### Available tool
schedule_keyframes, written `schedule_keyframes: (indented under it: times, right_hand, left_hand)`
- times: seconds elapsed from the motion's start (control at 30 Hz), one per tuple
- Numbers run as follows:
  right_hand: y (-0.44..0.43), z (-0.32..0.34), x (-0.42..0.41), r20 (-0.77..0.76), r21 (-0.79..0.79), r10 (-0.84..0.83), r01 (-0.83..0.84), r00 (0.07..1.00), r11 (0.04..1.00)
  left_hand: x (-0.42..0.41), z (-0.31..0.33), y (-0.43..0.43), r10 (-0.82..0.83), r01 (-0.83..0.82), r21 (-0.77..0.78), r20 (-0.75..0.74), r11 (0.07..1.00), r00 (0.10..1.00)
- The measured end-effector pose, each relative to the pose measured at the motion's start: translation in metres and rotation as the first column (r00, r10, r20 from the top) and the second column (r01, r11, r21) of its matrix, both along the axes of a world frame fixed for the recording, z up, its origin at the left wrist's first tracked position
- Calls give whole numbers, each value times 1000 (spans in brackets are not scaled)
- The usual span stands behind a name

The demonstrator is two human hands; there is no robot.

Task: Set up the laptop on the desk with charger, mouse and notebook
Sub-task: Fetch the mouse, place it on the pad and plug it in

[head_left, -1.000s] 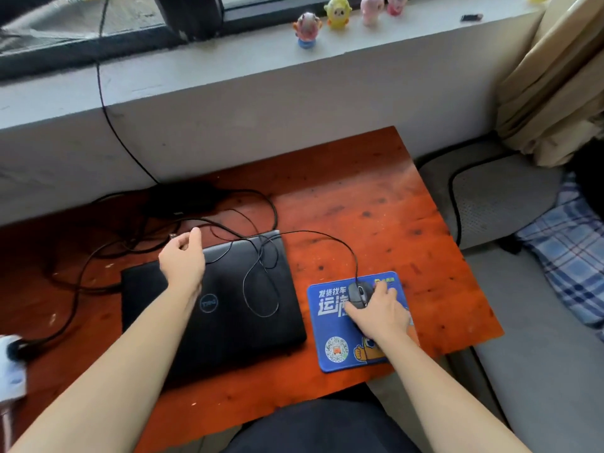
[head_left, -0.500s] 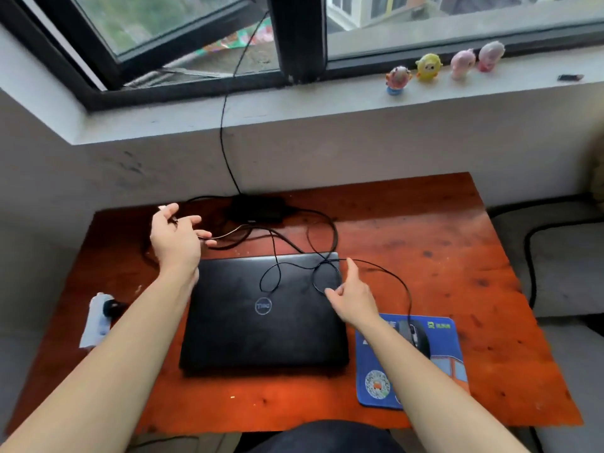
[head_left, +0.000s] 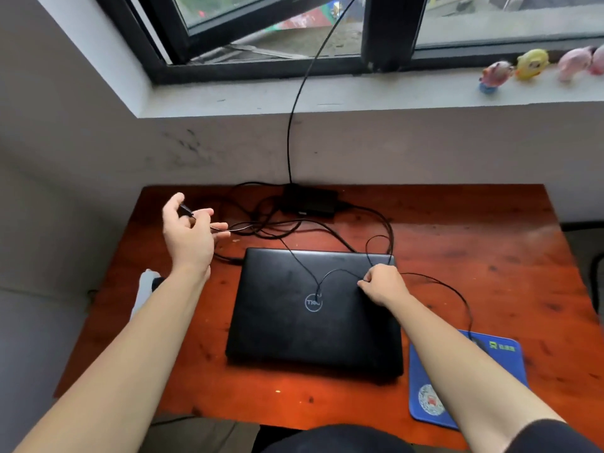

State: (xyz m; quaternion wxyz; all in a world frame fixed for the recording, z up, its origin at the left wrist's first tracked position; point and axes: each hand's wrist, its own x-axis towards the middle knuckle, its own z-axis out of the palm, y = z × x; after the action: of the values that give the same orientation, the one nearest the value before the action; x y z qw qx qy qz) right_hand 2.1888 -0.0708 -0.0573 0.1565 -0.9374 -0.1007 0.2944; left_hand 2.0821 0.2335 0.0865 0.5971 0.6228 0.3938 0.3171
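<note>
Closed laptop (head_left: 313, 308) flat on the desk (head_left: 490, 256), long axis left-right, logo upside down to the camera. Behind the right forearm, mouse (head_left: 478, 343) mostly hidden, on a blue pad (head_left: 510, 358). Matte black lid, rounded corners; glossy reddish wood beneath. Raised left hand (head_left: 189, 233) pinching a plug (head_left: 185, 210); right hand (head_left: 382, 284) curled on the lid, pinching a thin cable (head_left: 438, 282).

The laptop (head_left: 313, 322) is finished in matte black, with a silver ring logo on the lid. Beneath it, the desk (head_left: 474, 243) is seen in reddish-orange wood flecked with dark knots. Right of the laptop, a blue mouse pad (head_left: 510, 361) is printed with a white round emblem and yellow-green lettering. The mouse cable (head_left: 340, 271) and the charger brick (head_left: 309, 201) behind the laptop are black.
</note>
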Motion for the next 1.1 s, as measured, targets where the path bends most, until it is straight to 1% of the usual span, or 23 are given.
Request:
schedule_keyframes:
  times: [0.07, 0.1, 0.13, 0.17, 0.2, 0.23, 0.27, 0.3, 0.33, 0.37, 0.4, 0.43, 0.47, 0.5, 0.53, 0.57, 0.6, 0.67, 0.7, 0.8, 0.9, 1.0, 1.1]
  right_hand:
    - [6, 5, 9, -33, 56, -184, 186, 982, 981]
    - [12, 7, 17, -75, 107, -324, 331, 943, 938]
    - [13, 11, 26, -130, 179, -478, 495, 868, 850]
    - [19, 12, 37, -187, 258, -616, 644, 765, 720]
    - [27, 11, 48, -242, 339, -718, 750, 652, 567]
    - [31, 14, 60, -284, 422, -774, 799, 566, 429]
    - [40, 15, 71, -329, 497, -791, 807, 516, 320]
    - [46, 17, 81, -384, 557, -776, 796, 500, 237]
    - [49, 16, 90, -447, 593, -736, 784, 509, 182]
    - [52, 12, 96, -502, 599, -686, 783, 528, 164]
    - [55, 9, 99, -526, 584, -638, 784, 562, 210]
    - [60, 4, 97, -497, 546, -607, 767, 620, 337]
    - [65, 2, 91, -402, 468, -593, 713, 698, 522]
    - [73, -3, 80, -273, 358, -578, 638, 769, 681]
    - [81, -5, 65, -147, 282, -557, 574, 818, 769]
    - [92, -4, 46, -64, 263, -538, 534, 841, 804]
    - [102, -4, 25, -25, 286, -524, 509, 851, 812]
    - [120, -6, -15, 34, 312, -471, 438, 882, 843]
    - [128, -7, -33, 47, 303, -435, 402, 899, 864]
    - [154, -13, -73, 100, 239, -327, 297, 940, 925]
    - [175, -24, -97, 166, 138, -197, 176, 966, 975]
    - [181, -40, -110, 221, 16, -85, 84, 971, 996]
    - [177, -54, -113, 260, -114, 17, 13, 965, 993]
  left_hand:
    - [7, -13, 14, -39, 38, -37, -28, 999, 999]
    - [12, -20, 23, -63, 60, -58, -43, 996, 997]
    - [14, -24, 27, -89, 85, -67, -57, 994, 994]
    - [17, -30, 35, -114, 108, -87, -70, 990, 991]
    - [18, -36, 45, -141, 132, -110, -78, 985, 987]
    - [18, -42, 51, -164, 152, -124, -89, 981, 982]
    - [15, -50, 60, -182, 167, -122, -122, 978, 976]
    - [12, -59, 68, -199, 186, -87, -173, 979, 965]
    - [8, -67, 73, -217, 216, -27, -227, 976, 949]
    - [3, -75, 80, -235, 251, 25, -276, 968, 932]
    - [0, -83, 85, -238, 269, 57, -321, 961, 917]
    - [-4, -92, 93, -234, 274, 61, -366, 960, 901]
    - [-7, -97, 96, -222, 265, 52, -403, 963, 888]
    - [-12, -103, 102, -199, 244, 46, -445, 969, 873]
    - [-15, -107, 106, -165, 214, 49, -481, 976, 861]
    - [-20, -113, 111, -139, 186, 43, -507, 982, 851]
    - [-23, -117, 113, -126, 151, 6, -516, 989, 847]
    - [-29, -126, 117, -141, 72, -154, -504, 985, 852]
    - [-31, -130, 117, -161, 41, -246, -490, 968, 857]
    - [-37, -139, 122, -214, -5, -487, -393, 873, 894]
    - [-46, -151, 122, -245, 17, -656, -258, 754, 935]
    - [-62, -166, 123, -275, 90, -728, -140, 680, 951]
    - [-75, -182, 124, -335, 162, -723, -101, 671, 937]
